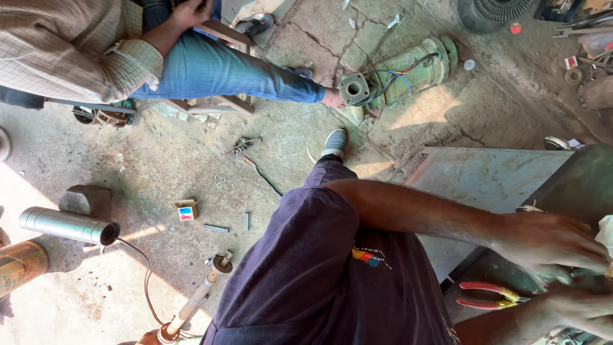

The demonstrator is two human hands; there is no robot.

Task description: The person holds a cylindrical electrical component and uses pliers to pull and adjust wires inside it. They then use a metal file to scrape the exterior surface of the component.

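Concrete floor (159, 166), small red-blue box (186, 209)

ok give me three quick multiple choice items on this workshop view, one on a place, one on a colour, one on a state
1. Where do the pliers lie?
A. between the person's two hands
B. beside the small box on the floor
C. on top of the green pump

2. What colour are the pliers' handles?
A. blue
B. red with yellow
C. black

3. How does the green pump rest?
A. standing upright
B. hanging from a hook
C. lying on its side on the concrete floor

Answers: 1 A, they lie below the left hand and beside the right hand. 2 B, red grips with yellow near the joint. 3 C, its body lies flat along the floor.
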